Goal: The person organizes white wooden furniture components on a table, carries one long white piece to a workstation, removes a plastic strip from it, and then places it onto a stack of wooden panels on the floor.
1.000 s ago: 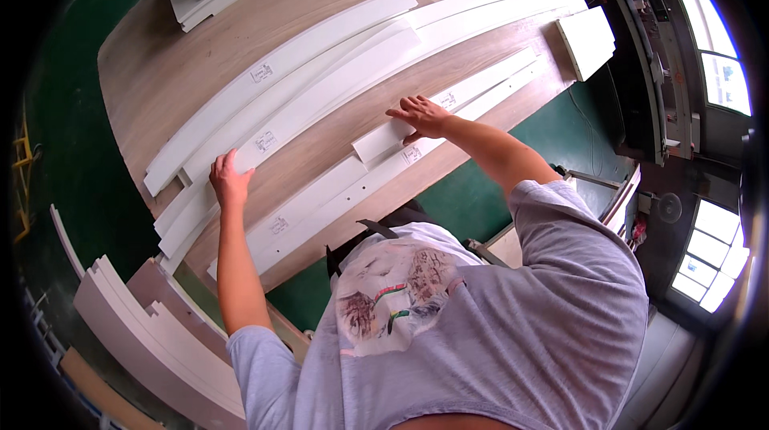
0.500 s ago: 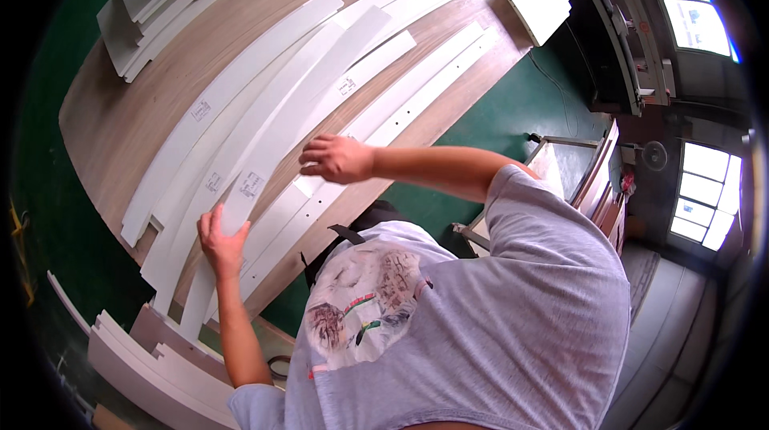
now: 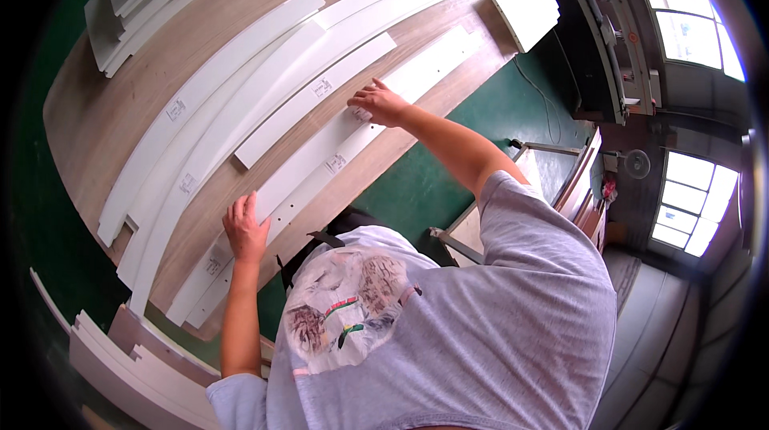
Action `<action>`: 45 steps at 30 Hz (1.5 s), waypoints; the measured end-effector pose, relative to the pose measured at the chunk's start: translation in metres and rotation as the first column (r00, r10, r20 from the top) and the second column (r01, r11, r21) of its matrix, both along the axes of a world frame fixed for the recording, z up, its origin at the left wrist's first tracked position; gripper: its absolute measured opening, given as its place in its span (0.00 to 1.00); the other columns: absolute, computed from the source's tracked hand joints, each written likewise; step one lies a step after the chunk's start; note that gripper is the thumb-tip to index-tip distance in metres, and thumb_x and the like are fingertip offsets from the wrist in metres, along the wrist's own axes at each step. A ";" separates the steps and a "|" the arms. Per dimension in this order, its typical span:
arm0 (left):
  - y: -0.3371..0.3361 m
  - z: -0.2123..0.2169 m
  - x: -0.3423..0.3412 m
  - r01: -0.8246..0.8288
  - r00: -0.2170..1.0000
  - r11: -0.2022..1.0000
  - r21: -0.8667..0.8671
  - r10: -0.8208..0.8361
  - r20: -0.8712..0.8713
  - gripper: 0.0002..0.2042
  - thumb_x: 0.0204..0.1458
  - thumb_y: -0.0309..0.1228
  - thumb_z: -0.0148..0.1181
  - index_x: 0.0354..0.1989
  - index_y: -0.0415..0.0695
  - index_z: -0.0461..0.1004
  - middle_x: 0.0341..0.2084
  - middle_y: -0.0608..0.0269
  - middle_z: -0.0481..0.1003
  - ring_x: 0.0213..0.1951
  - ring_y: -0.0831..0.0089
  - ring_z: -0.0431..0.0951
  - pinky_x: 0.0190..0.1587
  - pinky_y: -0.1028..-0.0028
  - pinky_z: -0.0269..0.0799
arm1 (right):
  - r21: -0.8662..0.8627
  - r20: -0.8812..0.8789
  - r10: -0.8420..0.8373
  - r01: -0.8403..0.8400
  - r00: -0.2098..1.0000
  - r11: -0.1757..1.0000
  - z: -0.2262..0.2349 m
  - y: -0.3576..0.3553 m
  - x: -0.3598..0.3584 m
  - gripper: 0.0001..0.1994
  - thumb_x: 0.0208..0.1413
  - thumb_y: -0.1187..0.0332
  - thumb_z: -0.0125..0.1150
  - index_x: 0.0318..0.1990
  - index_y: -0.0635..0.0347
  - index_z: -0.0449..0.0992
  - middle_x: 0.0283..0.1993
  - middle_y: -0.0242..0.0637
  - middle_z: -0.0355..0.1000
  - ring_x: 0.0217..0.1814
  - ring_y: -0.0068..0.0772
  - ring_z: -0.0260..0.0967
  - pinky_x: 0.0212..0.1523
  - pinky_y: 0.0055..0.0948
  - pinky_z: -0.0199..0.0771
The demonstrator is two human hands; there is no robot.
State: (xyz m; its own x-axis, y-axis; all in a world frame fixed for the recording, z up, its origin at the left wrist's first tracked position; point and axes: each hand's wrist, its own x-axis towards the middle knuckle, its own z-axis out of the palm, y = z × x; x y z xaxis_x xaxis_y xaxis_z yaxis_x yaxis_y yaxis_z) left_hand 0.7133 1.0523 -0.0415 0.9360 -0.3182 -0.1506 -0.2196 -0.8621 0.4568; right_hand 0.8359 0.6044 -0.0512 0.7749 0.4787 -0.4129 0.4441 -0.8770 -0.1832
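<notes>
A long white board [image 3: 300, 158] lies lengthwise near the front edge of the wooden table, beside another white board [image 3: 314, 180] with small dark holes and a printed label. My left hand [image 3: 246, 230] grips the first board toward its near-left end, fingers over the far side and thumb toward the seam between the two boards. Farther up the same board, my right hand [image 3: 378, 103] spans it with bent fingers, partly covering a label. A shorter labelled white strip [image 3: 316, 93] rests just beyond, apart from both hands.
Several long white boards [image 3: 200, 93] lie on the wooden table [image 3: 72, 133]. White panels [image 3: 140, 13] are stacked at the far left, with another stack [image 3: 526, 13] at the far right. More boards [image 3: 120, 374] stand at lower left. A framed cart [image 3: 465, 234] is to my right.
The long board has swung from lying across the others to lying along the near side, with my left hand moving slightly right. My right hand has reached farther out onto it.
</notes>
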 end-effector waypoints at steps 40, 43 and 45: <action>0.358 -0.126 -0.168 -0.921 0.316 0.146 -0.360 0.821 -0.475 0.25 0.55 0.33 0.69 0.57 0.30 0.70 0.49 0.49 0.77 0.47 0.63 0.77 0.51 0.66 0.74 | -0.242 0.082 0.150 -0.126 0.985 0.962 0.009 0.028 -0.006 0.30 0.49 0.77 0.59 0.63 0.49 0.67 0.58 0.35 0.67 0.66 0.40 0.64 0.66 0.54 0.63; 0.363 -0.124 -0.176 -0.915 0.273 0.072 -0.396 0.833 -0.480 0.25 0.55 0.32 0.68 0.57 0.30 0.69 0.48 0.50 0.77 0.47 0.63 0.77 0.51 0.66 0.74 | -0.207 0.073 0.128 -0.111 0.989 0.972 0.012 0.030 -0.008 0.29 0.50 0.78 0.59 0.63 0.50 0.67 0.57 0.36 0.67 0.66 0.41 0.63 0.67 0.55 0.62; 0.368 -0.120 -0.178 -0.915 0.238 -0.002 -0.403 0.804 -0.544 0.24 0.55 0.30 0.68 0.56 0.31 0.71 0.49 0.52 0.77 0.48 0.64 0.77 0.52 0.66 0.73 | -0.193 0.072 0.125 -0.109 0.990 0.975 0.010 0.035 -0.010 0.28 0.51 0.78 0.57 0.63 0.50 0.66 0.57 0.36 0.67 0.67 0.41 0.63 0.67 0.55 0.61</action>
State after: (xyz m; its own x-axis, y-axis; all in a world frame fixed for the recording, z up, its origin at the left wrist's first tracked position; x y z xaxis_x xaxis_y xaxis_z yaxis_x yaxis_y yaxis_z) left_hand 0.5352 1.4201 -0.1617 0.5628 0.6641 -0.4921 0.5882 0.0965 0.8030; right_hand 0.8259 0.6390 -0.0413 0.7536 0.4878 -0.4405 0.5524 -0.8333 0.0221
